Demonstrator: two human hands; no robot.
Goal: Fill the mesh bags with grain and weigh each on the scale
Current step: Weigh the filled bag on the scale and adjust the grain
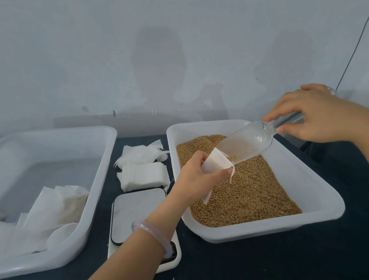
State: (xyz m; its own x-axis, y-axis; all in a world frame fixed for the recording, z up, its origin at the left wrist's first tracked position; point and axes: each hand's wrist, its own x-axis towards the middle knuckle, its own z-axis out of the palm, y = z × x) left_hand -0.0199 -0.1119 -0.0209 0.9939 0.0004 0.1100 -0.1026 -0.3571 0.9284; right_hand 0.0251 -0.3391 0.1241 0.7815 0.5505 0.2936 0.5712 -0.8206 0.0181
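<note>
Head view. Held over the grain (249,190) in the white tray (315,187): a mesh bag (214,161), gripped in the curled fingers of the left hand (195,174). Tilted into its open mouth: a clear scoop (247,141), handle pinched by right hand (314,114) fingers. Beside the tray: the scale (138,207).

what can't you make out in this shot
Head view only:
- Readout of the white grey-topped scale: covered by the left forearm.
- Grain level in the white mesh bag: hidden by its fabric and the left hand.
- Clear plastic scoop handle: wrapped by the right hand.
- Translucent plastic tray: cut by left edge.
</note>
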